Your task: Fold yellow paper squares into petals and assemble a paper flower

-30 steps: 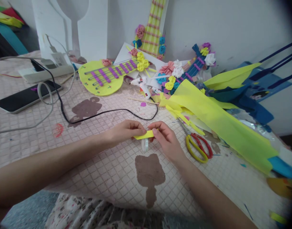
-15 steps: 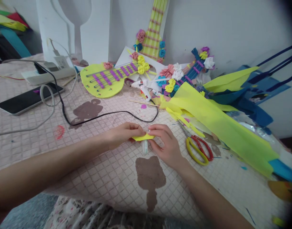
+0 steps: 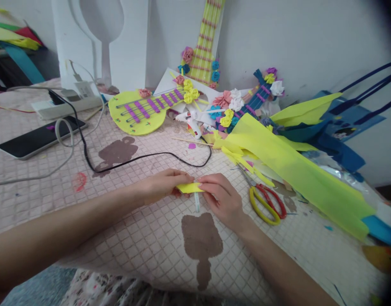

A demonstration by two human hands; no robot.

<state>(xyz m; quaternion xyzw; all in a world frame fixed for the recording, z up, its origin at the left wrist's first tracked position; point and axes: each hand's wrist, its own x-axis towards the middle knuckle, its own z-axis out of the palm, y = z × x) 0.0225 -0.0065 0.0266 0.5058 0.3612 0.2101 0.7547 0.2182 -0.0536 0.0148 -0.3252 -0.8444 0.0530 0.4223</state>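
Observation:
Between my hands is a small strip of yellow crepe paper (image 3: pixel 189 188), stretched sideways above the table. My left hand (image 3: pixel 168 183) pinches its left end between thumb and fingers. At the right end, the fingers of my right hand (image 3: pixel 223 197) are closed on the same strip. A narrow whitish band with faint greenish marks (image 3: pixel 197 202) hangs below the paper; what holds it is hidden. To the right of my right hand lie scissors (image 3: pixel 264 204) with one yellow and one red handle.
A white glue gun (image 3: pixel 192 123) with a black cord (image 3: pixel 157 155) lies at centre. Behind it are a yellow paper guitar (image 3: pixel 136 112) and paper flowers. A long yellow paper sheet (image 3: pixel 297 170) spreads rightward. A tablet (image 3: pixel 38 138) and power strip (image 3: pixel 64 106) sit left.
The yellow strip now looks flatter and wider between my fingers. The hanging band appears straighter and slightly lower. The whole view has shifted a little.

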